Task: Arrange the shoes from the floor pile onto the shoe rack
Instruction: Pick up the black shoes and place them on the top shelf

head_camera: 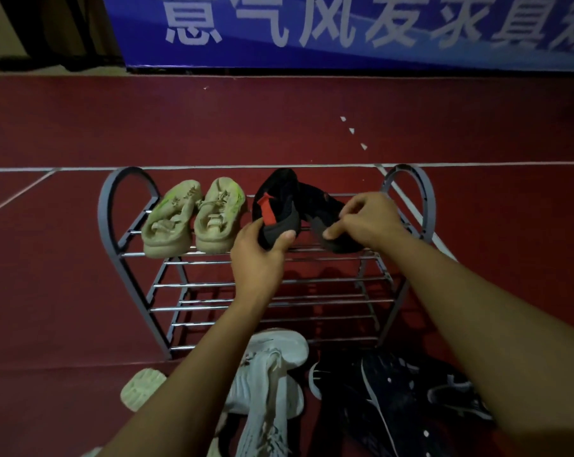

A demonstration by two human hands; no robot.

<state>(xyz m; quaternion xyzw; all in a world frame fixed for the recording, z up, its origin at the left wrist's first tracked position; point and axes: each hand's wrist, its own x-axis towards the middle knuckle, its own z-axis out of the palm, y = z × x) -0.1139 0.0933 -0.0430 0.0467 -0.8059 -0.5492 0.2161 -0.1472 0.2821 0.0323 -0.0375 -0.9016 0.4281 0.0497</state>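
Red flooring (81, 127) fills my head view, a blue banner (345, 28) at twelve o'clock. On the shoe rack (114, 225) top tier, beige shoes (193, 219) sit at ten o'clock. My left hand (259, 255) grips one black shoe (275, 199); my right hand (368, 222) pinches its partner (321, 206). At six o'clock lie white shoes (272, 374) and dark shoes (387, 390).

Four shoes on the shoe rack (114, 206): two beige shoes (193, 219), two black shoes (298, 206).
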